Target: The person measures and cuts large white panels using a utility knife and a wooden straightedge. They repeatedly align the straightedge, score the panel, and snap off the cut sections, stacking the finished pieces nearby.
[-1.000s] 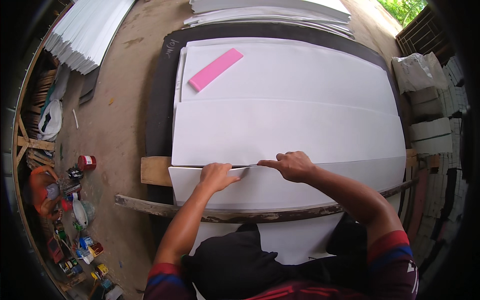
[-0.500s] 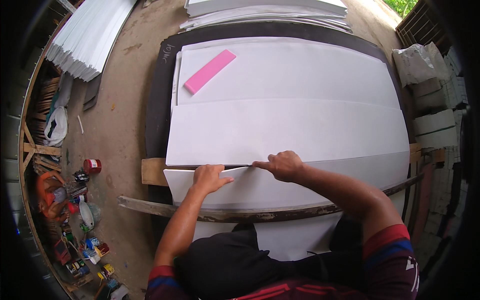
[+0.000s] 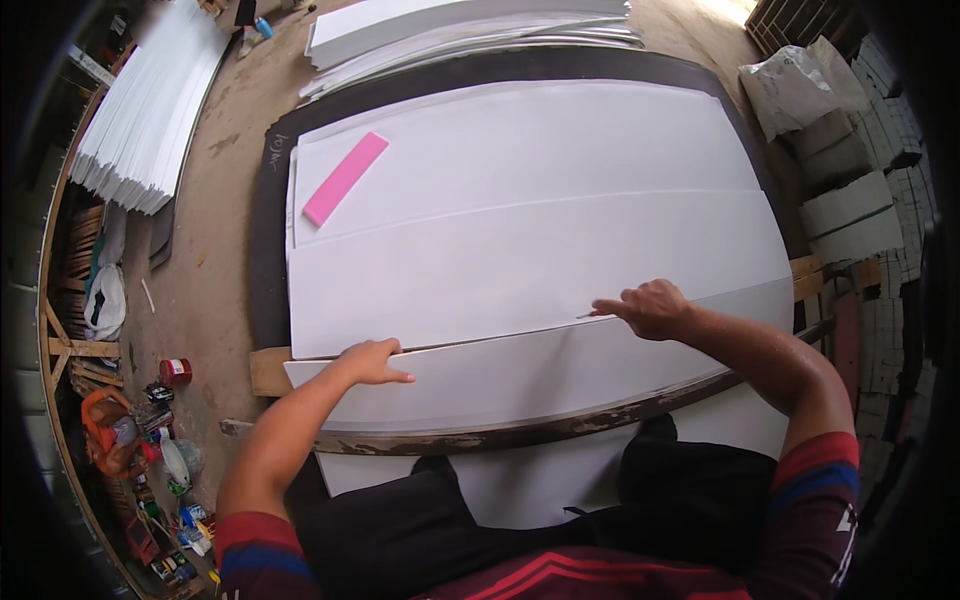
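Observation:
A wide white sheet [image 3: 540, 260] lies in front of me, with a long cut line running across its near part. My left hand [image 3: 370, 362] holds the left end of the near white strip [image 3: 480, 385], its fingers over the cut edge and its thumb spread on top. A narrow gap separates strip and sheet at the left. Farther right, my right hand [image 3: 652, 308] is closed around a small cutter blade [image 3: 586, 316], index finger pointing left; only the thin tip shows at the cut line. The blade's handle, if any, is hidden.
A pink block [image 3: 345, 180] rests on the sheets at the far left. A worn wooden bar [image 3: 480, 438] crosses near my legs. Stacked white sheets [image 3: 150, 110] stand on the left, more sheets [image 3: 470, 40] behind. Cans and tools, including a red can [image 3: 175, 371], clutter the left floor.
My right hand has moved right along the sheet with the blade, and the cut gap is longer. My left hand stays at the strip's left end. The view has shifted and turned slightly.

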`<act>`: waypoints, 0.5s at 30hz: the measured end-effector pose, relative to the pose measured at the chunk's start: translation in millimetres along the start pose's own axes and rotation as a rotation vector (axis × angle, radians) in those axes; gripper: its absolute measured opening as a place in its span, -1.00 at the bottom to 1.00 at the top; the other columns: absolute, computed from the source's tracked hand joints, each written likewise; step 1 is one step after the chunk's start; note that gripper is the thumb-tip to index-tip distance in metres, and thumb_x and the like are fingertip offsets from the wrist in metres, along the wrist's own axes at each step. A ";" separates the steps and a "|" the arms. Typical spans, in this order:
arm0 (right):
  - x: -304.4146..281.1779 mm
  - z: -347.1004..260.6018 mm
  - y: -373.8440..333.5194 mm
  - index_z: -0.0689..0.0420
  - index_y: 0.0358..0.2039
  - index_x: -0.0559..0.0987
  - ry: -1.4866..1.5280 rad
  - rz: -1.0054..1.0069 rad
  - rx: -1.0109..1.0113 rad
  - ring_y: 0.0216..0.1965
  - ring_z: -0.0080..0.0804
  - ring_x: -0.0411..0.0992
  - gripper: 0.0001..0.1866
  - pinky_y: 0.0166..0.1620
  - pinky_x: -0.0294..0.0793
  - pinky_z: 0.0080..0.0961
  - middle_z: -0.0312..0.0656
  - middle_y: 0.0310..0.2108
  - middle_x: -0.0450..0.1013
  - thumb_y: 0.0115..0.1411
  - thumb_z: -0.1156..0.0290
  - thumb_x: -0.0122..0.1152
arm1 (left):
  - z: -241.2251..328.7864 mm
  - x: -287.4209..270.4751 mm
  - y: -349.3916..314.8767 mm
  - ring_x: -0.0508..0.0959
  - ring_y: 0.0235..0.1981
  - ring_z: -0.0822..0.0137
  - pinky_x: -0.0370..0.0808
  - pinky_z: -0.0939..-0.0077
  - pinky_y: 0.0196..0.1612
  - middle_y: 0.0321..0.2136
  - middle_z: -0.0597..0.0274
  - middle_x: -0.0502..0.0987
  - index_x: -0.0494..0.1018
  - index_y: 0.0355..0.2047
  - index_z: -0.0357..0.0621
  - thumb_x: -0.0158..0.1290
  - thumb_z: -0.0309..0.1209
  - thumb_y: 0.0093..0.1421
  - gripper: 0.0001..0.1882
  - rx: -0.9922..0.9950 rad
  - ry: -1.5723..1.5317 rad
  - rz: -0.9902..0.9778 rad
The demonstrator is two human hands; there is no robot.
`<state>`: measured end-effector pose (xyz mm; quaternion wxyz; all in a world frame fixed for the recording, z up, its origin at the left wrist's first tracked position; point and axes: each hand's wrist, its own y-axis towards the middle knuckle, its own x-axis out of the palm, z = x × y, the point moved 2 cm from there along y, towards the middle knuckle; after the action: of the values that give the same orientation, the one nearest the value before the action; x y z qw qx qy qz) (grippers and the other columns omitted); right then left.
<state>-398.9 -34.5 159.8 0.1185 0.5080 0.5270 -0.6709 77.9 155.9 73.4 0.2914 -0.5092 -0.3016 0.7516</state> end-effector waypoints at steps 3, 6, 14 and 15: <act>4.6 0.5 1.4 -0.10 0.12 0.54 0.152 0.145 0.014 -0.27 0.00 0.68 -0.70 -0.25 0.63 -0.01 -0.10 -0.24 0.64 0.42 0.39 0.03 | 66.4 -1.7 42.9 0.68 0.04 -0.12 0.59 0.00 0.10 -0.04 -0.15 0.69 0.59 0.07 -0.16 0.27 0.48 0.00 -0.03 0.032 0.040 -0.060; 10.9 -11.5 17.4 -0.13 0.12 0.55 0.196 0.205 -0.062 -0.26 -0.01 0.68 -0.68 -0.24 0.64 -0.02 -0.13 -0.24 0.63 0.41 0.40 0.03 | 161.0 12.3 81.2 0.68 0.04 -0.08 0.59 0.03 0.09 -0.06 -0.10 0.70 0.64 -0.03 -0.17 0.27 0.49 -0.01 -0.06 0.036 -0.004 -0.079; 14.2 10.5 14.3 -0.56 0.33 0.51 0.069 0.034 -0.201 -0.27 -0.19 0.69 -0.41 -0.28 0.67 -0.15 -0.23 -0.24 0.63 0.41 0.41 0.00 | 252.8 47.8 62.3 0.68 -0.28 -0.02 0.53 0.05 -0.17 -0.42 0.09 0.67 0.59 -0.43 -0.10 0.41 0.32 -0.02 -0.33 0.014 -0.110 0.621; 15.3 16.5 11.0 -0.56 0.32 0.51 0.051 0.016 -0.204 -0.27 -0.19 0.69 -0.41 -0.27 0.67 -0.15 -0.23 -0.24 0.63 0.41 0.41 0.00 | 252.8 48.6 60.4 0.66 -0.33 -0.03 0.51 0.05 -0.19 -0.46 0.09 0.65 0.56 -0.47 -0.11 0.42 0.30 -0.03 -0.33 -0.033 -0.106 0.579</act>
<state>-407.5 -47.0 139.8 0.1618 0.5143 0.5914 -0.5996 -183.1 113.4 75.1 0.0404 -0.5388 -0.1708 0.8240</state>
